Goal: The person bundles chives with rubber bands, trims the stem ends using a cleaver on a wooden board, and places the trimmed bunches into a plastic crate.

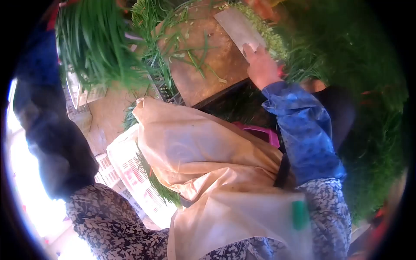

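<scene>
My right hand (262,68) is closed on a broad-bladed cleaver (239,28), fingers at the near end of the blade. The cleaver lies over a brown cutting board (197,80), alongside a pile of finely chopped greens (276,42). Loose cut leaves are scattered on the board. At the upper left, a large bunch of long green leaves (93,41), like chives, is slightly blurred. My left arm, in a dark blue sleeve (39,60), reaches up beside this bunch. My left hand is beyond the top edge of the view.
A tan apron (186,134) covers my lap. A white perforated plastic crate (134,169) stands at the left. Below the board are a black tray (238,104) and a pink handle (264,132). Feathery greens (372,143) fill the right side.
</scene>
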Available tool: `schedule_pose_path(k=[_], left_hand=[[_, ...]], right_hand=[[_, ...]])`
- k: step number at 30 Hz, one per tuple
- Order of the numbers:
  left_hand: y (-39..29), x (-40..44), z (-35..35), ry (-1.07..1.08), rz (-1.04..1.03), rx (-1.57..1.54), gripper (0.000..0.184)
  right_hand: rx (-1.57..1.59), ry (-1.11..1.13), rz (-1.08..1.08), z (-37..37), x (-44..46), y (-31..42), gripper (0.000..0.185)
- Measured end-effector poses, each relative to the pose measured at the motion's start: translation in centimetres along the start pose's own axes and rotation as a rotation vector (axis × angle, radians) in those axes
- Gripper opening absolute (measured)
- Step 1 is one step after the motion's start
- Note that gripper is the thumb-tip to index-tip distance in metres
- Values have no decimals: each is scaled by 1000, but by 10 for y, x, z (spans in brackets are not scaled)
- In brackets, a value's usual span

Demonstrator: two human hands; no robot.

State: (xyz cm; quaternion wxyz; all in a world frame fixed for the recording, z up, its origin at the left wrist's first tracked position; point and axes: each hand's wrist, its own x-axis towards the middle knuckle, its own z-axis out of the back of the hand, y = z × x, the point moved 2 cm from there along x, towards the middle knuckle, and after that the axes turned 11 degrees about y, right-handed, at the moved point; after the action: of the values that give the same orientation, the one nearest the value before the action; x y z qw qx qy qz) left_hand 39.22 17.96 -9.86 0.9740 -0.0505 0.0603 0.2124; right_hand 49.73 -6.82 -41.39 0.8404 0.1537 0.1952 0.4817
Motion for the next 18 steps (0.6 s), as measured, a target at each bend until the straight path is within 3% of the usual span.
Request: schedule_pose_path(k=[3,8,12,14,16,18], left_hand=[[-28,-5,-27,-131,-23,145,69],[-56,-15,-242,-235,-72,196,81],[-105,-32,-264,-54,10,290,95],[-103,-33,-242,-131,-15,271,109],[-102,-21,-236,-248,-80,251,112],[-94,-12,-249,16,55,3,110]], right_hand=[[146,1,-49,-1,9,-13,54],[492,-100,-105,48,-4,-24,40],[676,-108,-189,85,-29,-16,36],[627,-120,-136,98,-40,-9,33],[623,-180,-92,91,-45,-6,30],[481,-218,-89,84,-49,-5,29]])
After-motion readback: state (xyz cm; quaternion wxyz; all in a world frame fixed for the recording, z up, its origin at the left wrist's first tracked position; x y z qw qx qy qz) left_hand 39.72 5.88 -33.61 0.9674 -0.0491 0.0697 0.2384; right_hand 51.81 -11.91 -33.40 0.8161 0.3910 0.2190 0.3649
